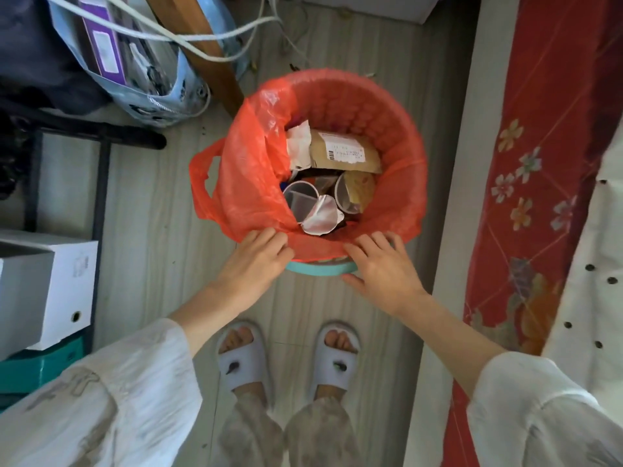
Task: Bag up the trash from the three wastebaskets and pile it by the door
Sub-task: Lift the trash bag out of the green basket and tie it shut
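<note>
Both hands at the near rim of the lined wastebasket

The left hand (251, 261) and right hand (381, 267) each curl their grip onto the red bag (256, 170) where it folds over the teal wastebasket (320, 268) on the floor, between a bed (539, 163) and a white box (64, 281); cups (300, 197) and a cardboard parcel (344, 151) lie inside

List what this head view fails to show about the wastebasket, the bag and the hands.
- Wastebasket: only a teal rim strip shows; the red bag covers the rest.
- Deeper trash: buried under the cardboard packet and cups.
- Left hand, right hand: fingertips lie on the bag edge; grip unclear.
- Door: out of frame.
</note>
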Motion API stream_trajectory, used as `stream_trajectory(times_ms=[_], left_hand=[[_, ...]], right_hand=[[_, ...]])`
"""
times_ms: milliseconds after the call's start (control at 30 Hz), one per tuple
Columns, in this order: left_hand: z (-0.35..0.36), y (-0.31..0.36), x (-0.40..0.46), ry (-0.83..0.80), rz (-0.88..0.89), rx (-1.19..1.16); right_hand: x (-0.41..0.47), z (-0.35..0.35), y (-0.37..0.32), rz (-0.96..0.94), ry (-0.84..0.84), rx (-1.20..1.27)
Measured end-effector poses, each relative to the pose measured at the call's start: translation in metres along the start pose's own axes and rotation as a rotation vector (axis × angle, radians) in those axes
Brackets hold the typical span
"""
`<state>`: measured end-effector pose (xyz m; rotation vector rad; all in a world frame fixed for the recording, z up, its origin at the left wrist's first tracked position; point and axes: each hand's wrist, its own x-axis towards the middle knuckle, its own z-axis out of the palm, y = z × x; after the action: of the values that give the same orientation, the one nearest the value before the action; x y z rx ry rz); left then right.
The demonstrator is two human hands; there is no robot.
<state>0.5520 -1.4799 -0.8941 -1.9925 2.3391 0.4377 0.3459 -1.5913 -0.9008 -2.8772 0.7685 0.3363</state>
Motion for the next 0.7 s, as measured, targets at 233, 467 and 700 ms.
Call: stream_trajectory(times_ms=[233,467,700], left_hand=[[-0.029,-0.025,-0.017,0.019,-0.228,-0.171],[-0.024,-0.028,-0.009,0.099,-1.494,-1.171],[-0.019,-0.04,-0.001,0.425,-1.698,-2.046]], right_hand=[[0.002,-0.009,0.009,-0.04,0.077,-0.113],[0.007,-0.043,0.006,1.071,-0.02,0.639],[0.016,-0.029,0.03,1.567,-0.033,2.076]])
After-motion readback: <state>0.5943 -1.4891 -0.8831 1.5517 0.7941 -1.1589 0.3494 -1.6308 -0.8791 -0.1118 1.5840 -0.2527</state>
